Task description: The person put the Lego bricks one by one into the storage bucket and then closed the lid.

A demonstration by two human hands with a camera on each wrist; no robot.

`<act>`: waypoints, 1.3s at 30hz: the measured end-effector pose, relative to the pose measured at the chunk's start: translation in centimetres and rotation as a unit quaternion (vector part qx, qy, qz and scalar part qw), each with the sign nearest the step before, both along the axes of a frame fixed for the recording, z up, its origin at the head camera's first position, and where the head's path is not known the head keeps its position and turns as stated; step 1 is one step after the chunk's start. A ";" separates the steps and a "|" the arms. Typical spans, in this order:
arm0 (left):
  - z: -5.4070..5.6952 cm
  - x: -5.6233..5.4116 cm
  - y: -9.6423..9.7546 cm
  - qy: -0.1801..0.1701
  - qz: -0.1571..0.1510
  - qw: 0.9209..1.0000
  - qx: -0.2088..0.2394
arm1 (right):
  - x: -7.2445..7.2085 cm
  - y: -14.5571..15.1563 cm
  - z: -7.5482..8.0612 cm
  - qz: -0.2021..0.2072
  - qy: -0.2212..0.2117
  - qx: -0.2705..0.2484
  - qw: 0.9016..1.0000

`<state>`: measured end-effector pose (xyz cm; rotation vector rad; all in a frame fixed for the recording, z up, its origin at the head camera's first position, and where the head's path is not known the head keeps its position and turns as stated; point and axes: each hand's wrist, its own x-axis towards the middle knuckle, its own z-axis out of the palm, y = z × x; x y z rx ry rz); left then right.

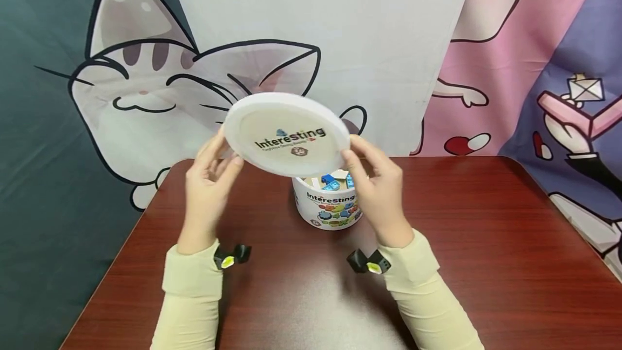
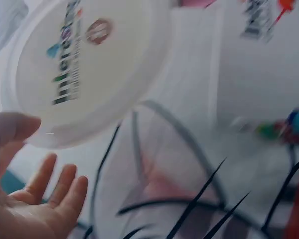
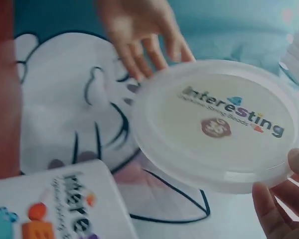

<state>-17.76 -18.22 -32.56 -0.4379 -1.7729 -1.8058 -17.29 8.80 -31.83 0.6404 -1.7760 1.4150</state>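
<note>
A round white lid point(image 1: 286, 139) printed "Interesting" is held up, tilted, above the table. My left hand point(image 1: 211, 182) pinches its left edge between thumb and forefinger, the other fingers loosely bent below, as the left wrist view shows. At the opposite edge my right hand point(image 1: 379, 188) pinches the rim, thumb in front and fingers behind. Below and behind the lid stands a white printed tub point(image 1: 330, 209), its top uncovered. Blue and white pieces point(image 1: 332, 183) show inside it; the lid and right hand hide part of its rim.
The tub stands on a reddish-brown table point(image 1: 486, 242), toward its far edge. Behind rises a cloth backdrop point(image 1: 369, 31) with cartoon cats. A small black wrist camera point(image 1: 232, 257) sits at the left cuff and another camera point(image 1: 368, 261) at the right.
</note>
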 end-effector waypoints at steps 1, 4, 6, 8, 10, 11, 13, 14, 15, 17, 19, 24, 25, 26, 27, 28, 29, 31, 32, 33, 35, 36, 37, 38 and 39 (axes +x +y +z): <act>-0.3 -0.1 0.6 0.006 -0.007 1.000 -0.002 | -0.1 0.4 0.1 -0.002 -0.015 -0.014 1.000; -1.1 -0.5 2.2 0.017 -0.030 0.999 -0.006 | -0.6 1.7 0.3 -0.014 -0.047 -0.042 0.998; -1.6 -0.6 3.0 0.016 -0.043 0.999 -0.006 | -1.0 2.4 0.4 -0.024 -0.056 -0.051 0.997; -2.0 -0.7 3.6 0.009 -0.057 0.998 0.001 | -1.4 3.1 0.4 -0.036 -0.069 -0.056 0.995; -2.4 -0.8 4.2 -0.004 -0.062 0.998 0.011 | -1.8 3.7 0.4 -0.040 -0.084 -0.064 0.994; -2.5 -0.9 4.5 -0.012 -0.062 0.998 0.019 | -2.0 4.0 0.3 -0.042 -0.094 -0.066 0.993; -2.8 -0.9 5.0 -0.028 -0.058 0.997 0.034 | -2.4 4.5 0.2 -0.045 -0.122 -0.070 0.989; -2.9 -1.0 5.3 -0.037 -0.055 0.997 0.038 | -2.5 4.7 0.1 -0.045 -0.139 -0.074 0.986; -3.1 -1.0 5.5 -0.044 -0.052 0.997 0.035 | -2.6 4.8 0.0 -0.045 -0.156 -0.075 0.984; -3.3 -1.1 5.8 -0.060 -0.054 0.997 0.022 | -2.8 5.1 -0.2 -0.047 -0.193 -0.074 0.977; -3.6 -1.2 6.1 -0.074 -0.069 0.995 -0.001 | -3.0 5.3 -0.4 -0.048 -0.230 -0.072 0.969; -4.3 -1.3 6.4 -0.108 -0.115 0.984 -0.083 | -3.5 5.7 -1.0 -0.065 -0.301 -0.018 0.951; -4.5 -1.4 6.5 -0.116 -0.117 0.981 -0.101 | -3.7 5.7 -1.1 -0.074 -0.309 0.003 0.948; -4.6 -1.4 6.6 -0.123 -0.116 0.978 -0.120 | -3.8 5.8 -1.3 -0.086 -0.315 0.027 0.945; -4.8 -1.5 6.6 -0.131 -0.113 0.976 -0.136 | -3.9 5.8 -1.4 -0.098 -0.318 0.051 0.942; -4.9 -1.5 6.7 -0.135 -0.110 0.973 -0.148 | -4.1 5.8 -1.6 -0.108 -0.319 0.072 0.939; -5.0 -1.6 6.7 -0.139 -0.106 0.972 -0.158 | -4.2 5.9 -1.7 -0.118 -0.319 0.092 0.936; -5.4 -1.8 6.8 -0.145 -0.100 0.969 -0.173 | -4.5 5.9 -2.0 -0.132 -0.316 0.122 0.932; -5.5 -1.9 6.8 -0.146 -0.098 0.968 -0.177 | -4.6 6.0 -2.2 -0.134 -0.315 0.131 0.930; -5.7 -2.0 6.8 -0.147 -0.096 0.968 -0.179 | -4.7 6.0 -2.3 -0.135 -0.316 0.138 0.929; -6.0 -2.2 6.7 -0.149 -0.090 0.967 -0.184 | -4.9 6.0 -2.7 -0.132 -0.319 0.148 0.927; -6.1 -2.4 6.7 -0.150 -0.086 0.967 -0.187 | -5.0 6.0 -2.8 -0.131 -0.320 0.151 0.926; -6.3 -2.5 6.7 -0.152 -0.082 0.967 -0.190 | -5.1 6.0 -2.9 -0.131 -0.322 0.153 0.925; -6.4 -2.6 6.7 -0.151 -0.078 0.966 -0.194 | -5.1 6.0 -3.0 -0.131 -0.324 0.154 0.924; -6.6 -2.7 6.7 -0.153 -0.075 0.965 -0.198 | -5.1 6.0 -3.1 -0.131 -0.325 0.154 0.924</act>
